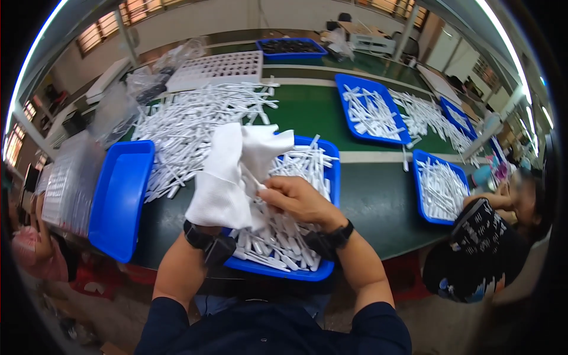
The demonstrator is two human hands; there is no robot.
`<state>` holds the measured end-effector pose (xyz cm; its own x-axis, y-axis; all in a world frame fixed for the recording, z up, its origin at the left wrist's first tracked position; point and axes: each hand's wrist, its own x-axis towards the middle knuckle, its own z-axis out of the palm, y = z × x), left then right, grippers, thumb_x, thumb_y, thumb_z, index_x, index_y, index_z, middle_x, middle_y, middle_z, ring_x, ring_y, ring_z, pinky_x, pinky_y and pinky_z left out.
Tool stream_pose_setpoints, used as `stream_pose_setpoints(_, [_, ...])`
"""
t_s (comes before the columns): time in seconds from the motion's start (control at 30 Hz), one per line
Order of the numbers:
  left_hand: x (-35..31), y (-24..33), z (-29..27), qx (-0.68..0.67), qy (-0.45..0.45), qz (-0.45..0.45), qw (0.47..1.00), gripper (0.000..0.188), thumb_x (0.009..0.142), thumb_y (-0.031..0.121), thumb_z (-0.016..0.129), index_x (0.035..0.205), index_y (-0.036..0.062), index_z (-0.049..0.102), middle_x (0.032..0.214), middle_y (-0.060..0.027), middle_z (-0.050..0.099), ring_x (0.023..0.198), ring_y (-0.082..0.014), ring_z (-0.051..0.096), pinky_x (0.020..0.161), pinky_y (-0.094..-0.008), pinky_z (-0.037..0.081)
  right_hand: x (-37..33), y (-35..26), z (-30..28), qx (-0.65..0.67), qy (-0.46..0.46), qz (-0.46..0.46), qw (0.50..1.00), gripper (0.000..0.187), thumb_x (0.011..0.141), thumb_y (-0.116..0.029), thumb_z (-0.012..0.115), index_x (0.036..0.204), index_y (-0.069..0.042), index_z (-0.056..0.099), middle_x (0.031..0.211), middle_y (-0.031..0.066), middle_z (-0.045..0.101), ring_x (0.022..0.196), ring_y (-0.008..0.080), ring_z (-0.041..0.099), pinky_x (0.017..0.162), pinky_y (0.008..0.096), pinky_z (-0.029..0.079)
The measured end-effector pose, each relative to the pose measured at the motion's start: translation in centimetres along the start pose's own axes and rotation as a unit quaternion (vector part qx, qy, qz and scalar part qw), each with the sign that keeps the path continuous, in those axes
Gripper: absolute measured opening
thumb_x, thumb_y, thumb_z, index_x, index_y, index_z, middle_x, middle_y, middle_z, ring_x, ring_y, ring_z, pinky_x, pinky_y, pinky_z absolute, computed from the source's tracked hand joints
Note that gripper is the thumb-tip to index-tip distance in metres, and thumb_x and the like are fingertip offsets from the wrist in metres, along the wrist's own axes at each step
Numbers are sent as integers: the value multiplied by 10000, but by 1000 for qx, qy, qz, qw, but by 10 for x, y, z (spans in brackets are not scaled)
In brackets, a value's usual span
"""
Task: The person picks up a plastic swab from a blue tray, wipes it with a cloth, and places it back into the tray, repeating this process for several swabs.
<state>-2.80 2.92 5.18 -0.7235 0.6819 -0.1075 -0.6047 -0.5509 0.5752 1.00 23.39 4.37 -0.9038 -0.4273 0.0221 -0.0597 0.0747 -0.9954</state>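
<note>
A white ribbed cloth drapes over my left hand, and only the wrist with a black band shows below it. The fingers of that hand are hidden under the fabric. My right hand is closed in a pinch at the cloth's right side. From its fingertips a slim white plastic stick runs into the folds; its far end is covered. Both hands are above a blue tray heaped with white plastic sticks, some with wider, flat ends.
A large pile of white sticks lies beyond my left hand. At the left stand a blue tray and stacked clear plastic trays. More filled blue trays are to the right, near a seated person. A white perforated rack lies farther back.
</note>
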Motion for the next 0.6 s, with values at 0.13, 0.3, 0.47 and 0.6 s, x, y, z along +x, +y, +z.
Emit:
stream_pose_setpoints(0.13, [5, -19, -16, 126, 37, 30, 991, 412, 973, 225, 628, 1322, 25, 538, 1174, -59, 629, 964, -143, 590, 823, -292, 478, 0, 3, -1, 8, 34, -31, 999, 301, 1030, -248, 606, 1066, 42, 678, 763, 21, 644, 657, 86, 575, 603, 251, 461])
stream_pose_setpoints(0.3, [6, -22, -22, 271, 51, 49, 960, 501, 916, 107, 692, 1363, -6, 497, 1225, -86, 614, 1078, -201, 595, 958, -356, 486, -10, -10, -6, 38, -36, -38, 998, 304, 1007, -256, 623, 1056, 38, 682, 829, 59, 693, 701, 101, 614, 635, 269, 488])
stream_pose_setpoints(0.47, [-5, -10, 74, 822, -32, 333, 460, 593, 836, 8, 690, 1395, -30, 495, 1298, -128, 579, 1131, -248, 583, 993, -386, 474, -16, -8, -38, -54, 124, -33, 990, 312, 1016, -255, 647, 1115, 41, 668, 839, 20, 656, 739, 82, 625, 633, 239, 493])
stream_pose_setpoints(0.6, [-1, -35, 56, 659, 35, 213, 721, 682, 748, -30, 673, 1403, -57, 487, 1337, -196, 551, 1179, -339, 569, 1027, -404, 455, 2, 0, -28, 45, 158, -111, 980, 324, 1022, -264, 638, 1154, 32, 650, 877, 24, 670, 759, 83, 629, 636, 242, 505])
